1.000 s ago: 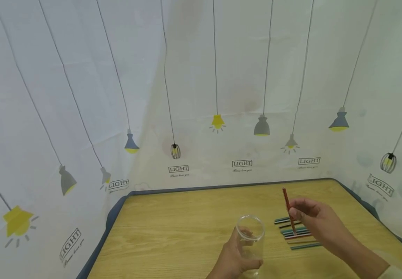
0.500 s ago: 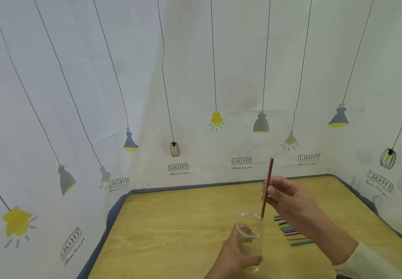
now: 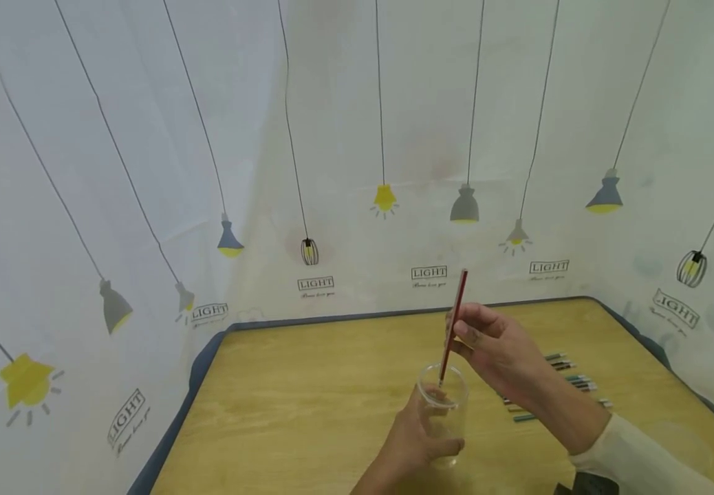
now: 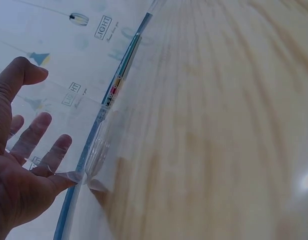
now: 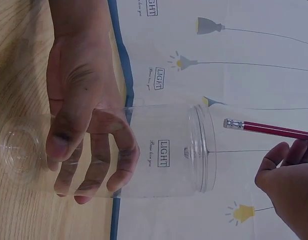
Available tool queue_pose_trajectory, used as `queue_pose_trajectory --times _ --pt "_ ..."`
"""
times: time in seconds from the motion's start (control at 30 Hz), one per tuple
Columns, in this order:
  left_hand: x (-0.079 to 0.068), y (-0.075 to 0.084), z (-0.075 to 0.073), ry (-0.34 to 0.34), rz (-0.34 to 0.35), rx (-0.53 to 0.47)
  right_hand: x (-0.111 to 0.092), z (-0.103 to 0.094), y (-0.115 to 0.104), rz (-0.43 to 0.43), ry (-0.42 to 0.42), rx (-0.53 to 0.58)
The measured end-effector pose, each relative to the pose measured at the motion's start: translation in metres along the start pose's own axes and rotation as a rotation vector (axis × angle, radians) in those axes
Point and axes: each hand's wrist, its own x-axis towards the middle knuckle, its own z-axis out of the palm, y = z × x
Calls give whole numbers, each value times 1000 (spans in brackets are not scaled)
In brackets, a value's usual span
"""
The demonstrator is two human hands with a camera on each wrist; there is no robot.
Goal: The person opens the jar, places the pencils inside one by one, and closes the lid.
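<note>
My left hand (image 3: 409, 436) grips a clear plastic jar (image 3: 452, 421), holding it upright with the round mouth facing up. Whether the base touches the table cannot be told. Above the mouth, my right hand (image 3: 505, 347) pinches a dark red pencil (image 3: 458, 302) between thumb and fingers. The pencil tilts slightly, its eraser end down. In the right wrist view that pencil (image 5: 274, 129) has its white eraser just outside the jar's rim (image 5: 206, 150). Inside the jar (image 4: 101, 142) no pencils show. Several pencils (image 3: 580, 383) lie side by side on the table, partly hidden behind my right forearm.
The wood-grain table (image 3: 307, 399) has a dark blue border (image 3: 344, 328) along its far edge. Pale cloth walls (image 3: 344, 124) printed with hanging lamps enclose it on the left, back and right. A dark object (image 3: 589, 483) shows below the right sleeve.
My right hand has carried the red pencil left from above the row of pencils to over the jar's mouth. My left hand keeps its hold on the jar, nearly still.
</note>
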Motion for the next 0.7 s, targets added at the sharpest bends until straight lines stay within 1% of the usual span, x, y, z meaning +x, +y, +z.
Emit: queue_pose_trajectory --times 0.27,0.43,0.6,0.7 --pt "1 1 -2 -10 -14 19 1 -1 4 8 18 -85" --pt "1 1 -2 -11 -15 14 1 -2 7 22 26 -114" --pt "0 3 -2 -24 -23 -3 -1 -10 11 21 8 -135" --pt "-1 3 -3 -34 -25 -24 -3 -16 11 0 -2 -153"
